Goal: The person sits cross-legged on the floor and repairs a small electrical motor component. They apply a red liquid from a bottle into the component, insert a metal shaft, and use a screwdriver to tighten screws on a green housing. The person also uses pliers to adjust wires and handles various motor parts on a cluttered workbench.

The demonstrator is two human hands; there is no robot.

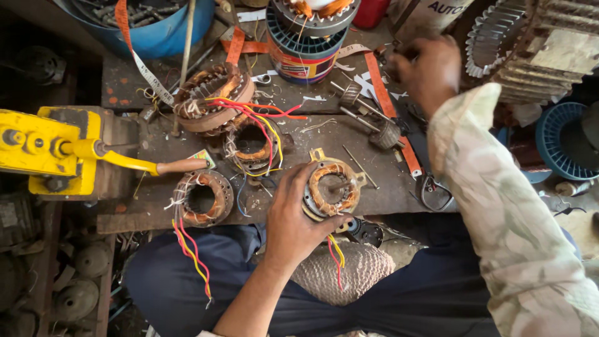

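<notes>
Left hand (293,215) clasped on motor winding (332,189) at bench (374,193) front edge. Right hand (427,72) reaching far behind it, fingers curled, contents hidden. Copper coil seated, red and yellow leads (337,256) dangling loose. Three more windings (215,100) left, wires untied.

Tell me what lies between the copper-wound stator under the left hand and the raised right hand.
In the head view, between the stator held by the left hand and the right hand, lie a thin metal rod and a small rotor on its shaft.

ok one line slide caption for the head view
Left hand grips a copper-wound motor stator on a cluttered workbench; right hand reaches toward the back.
</notes>
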